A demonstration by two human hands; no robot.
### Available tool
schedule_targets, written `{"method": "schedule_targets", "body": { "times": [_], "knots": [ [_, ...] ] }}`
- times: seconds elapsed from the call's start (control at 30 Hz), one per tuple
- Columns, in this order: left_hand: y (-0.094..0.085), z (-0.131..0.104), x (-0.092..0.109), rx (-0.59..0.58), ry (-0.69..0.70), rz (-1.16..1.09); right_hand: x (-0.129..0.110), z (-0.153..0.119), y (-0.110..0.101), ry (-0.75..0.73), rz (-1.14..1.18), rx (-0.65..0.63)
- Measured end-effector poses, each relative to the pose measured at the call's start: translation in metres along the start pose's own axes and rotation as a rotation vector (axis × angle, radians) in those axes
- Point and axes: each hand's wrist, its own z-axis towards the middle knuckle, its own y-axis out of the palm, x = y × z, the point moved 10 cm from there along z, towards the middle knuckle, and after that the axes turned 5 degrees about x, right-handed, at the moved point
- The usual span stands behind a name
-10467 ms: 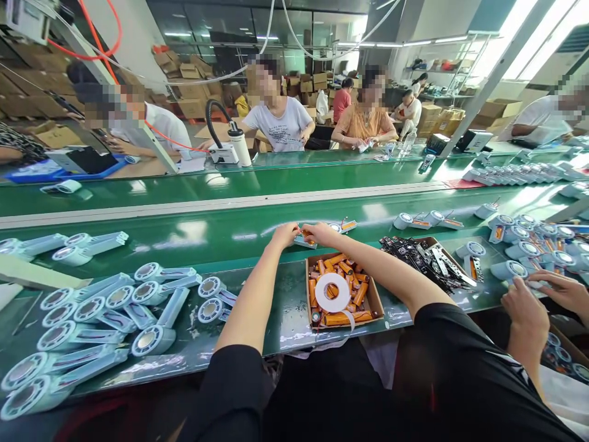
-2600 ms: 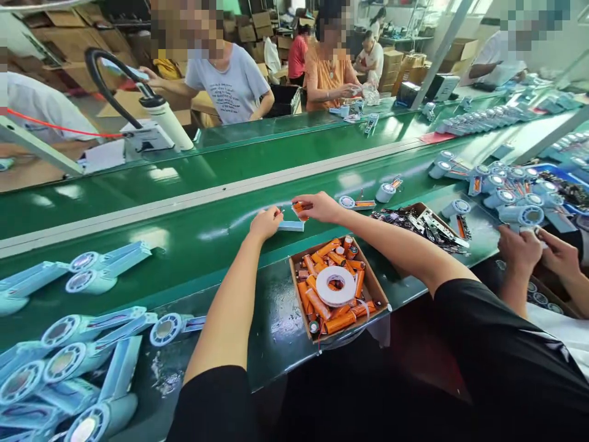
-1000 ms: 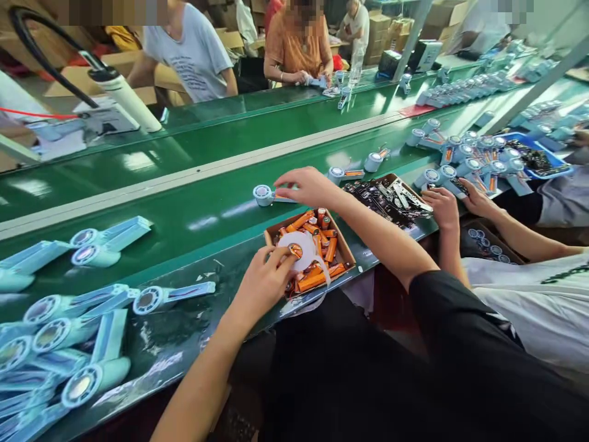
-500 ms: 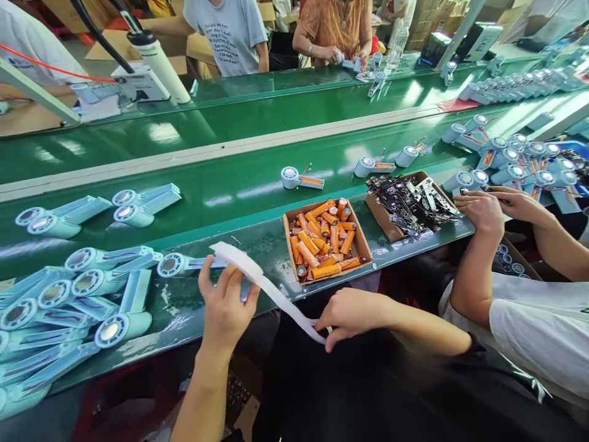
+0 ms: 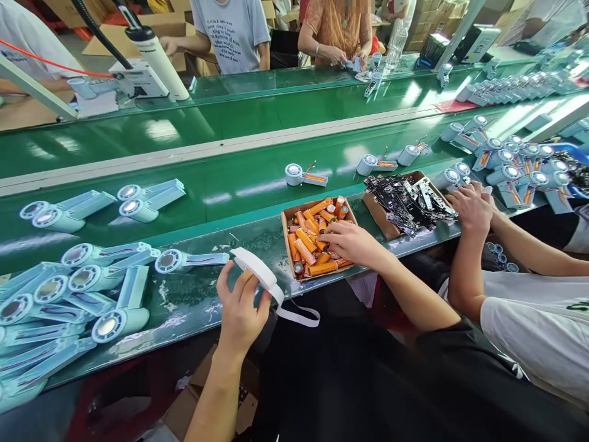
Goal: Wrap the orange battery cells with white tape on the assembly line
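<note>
A roll of white tape (image 5: 256, 267) is in my left hand (image 5: 243, 310), with fingers through and around it. Its loose end hangs in a curl to the right, over my dark clothing. My right hand (image 5: 350, 242) reaches over the cardboard box of orange batteries (image 5: 306, 242), fingertips down among them; whether it grips one is hidden. A light blue fan housing (image 5: 169, 261) lies on the bench just left of the tape, its handle pointing towards my left hand.
Many blue housings (image 5: 55, 288) are piled at left. A box of circuit boards (image 5: 405, 202) stands right of the batteries, near a neighbour's hands (image 5: 472, 205). More housings lie on the green belt (image 5: 230, 202). People sit opposite.
My right hand has let go of the tape's end and moved up and right to the batteries. The tape end now curls freely, and my left hand has shifted slightly right with the roll.
</note>
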Motion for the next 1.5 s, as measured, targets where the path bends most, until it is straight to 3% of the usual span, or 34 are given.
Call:
{"method": "schedule_targets", "body": {
  "times": [0.13,0.23,0.3,0.37,0.43,0.53,0.8,0.9,0.97,1.03,1.17,1.2,1.27,1.3,1.37,1.43,1.5],
  "knots": [
    [0.006,0.005,0.006,-0.009,0.014,-0.014,0.002,0.004,-0.012,-0.04,0.205,0.132],
    [0.006,0.01,0.016,-0.021,0.054,-0.004,0.011,0.0,-0.045,0.046,0.581,0.35],
    [0.006,0.013,0.026,-0.042,0.1,0.013,0.016,-0.005,-0.054,0.152,0.878,0.413],
    [0.008,0.015,0.036,-0.099,0.152,0.031,0.01,-0.008,-0.048,0.264,1.103,0.355],
    [0.013,0.016,0.047,-0.187,0.225,0.056,-0.001,-0.01,-0.041,0.332,1.173,0.277],
    [0.021,0.016,0.063,-0.291,0.355,0.112,-0.013,-0.01,-0.041,0.332,1.036,0.232],
    [0.022,0.018,0.079,-0.356,0.531,0.183,-0.016,-0.002,-0.036,0.279,0.721,0.089],
    [0.019,0.022,0.08,-0.361,0.518,0.18,-0.019,-0.004,-0.018,0.253,0.797,-0.075],
    [0.018,0.025,0.082,-0.37,0.495,0.191,-0.019,-0.007,-0.005,0.31,0.975,-0.103],
    [0.019,0.029,0.085,-0.368,0.463,0.204,-0.014,-0.01,0.004,0.448,1.201,0.085],
    [0.02,0.036,0.097,-0.237,0.418,0.161,-0.003,-0.043,0.022,0.731,1.504,0.775],
    [0.022,0.035,0.1,-0.202,0.405,0.133,-0.004,-0.05,0.028,0.773,1.535,0.865],
    [0.027,0.029,0.104,-0.171,0.361,0.073,-0.002,-0.057,0.033,0.808,1.554,0.888],
    [0.032,0.023,0.107,-0.185,0.349,0.03,0.004,-0.058,0.027,0.799,1.53,0.874],
    [0.042,0.009,0.121,-0.242,0.384,-0.08,0.026,-0.062,-0.005,0.729,1.426,0.917],
    [0.054,-0.001,0.134,-0.321,0.44,-0.179,0.054,-0.068,-0.052,0.606,1.304,1.078],
    [0.066,0.005,0.129,-0.375,0.411,-0.212,0.072,-0.066,-0.086,0.48,1.277,1.198]
  ]
}}
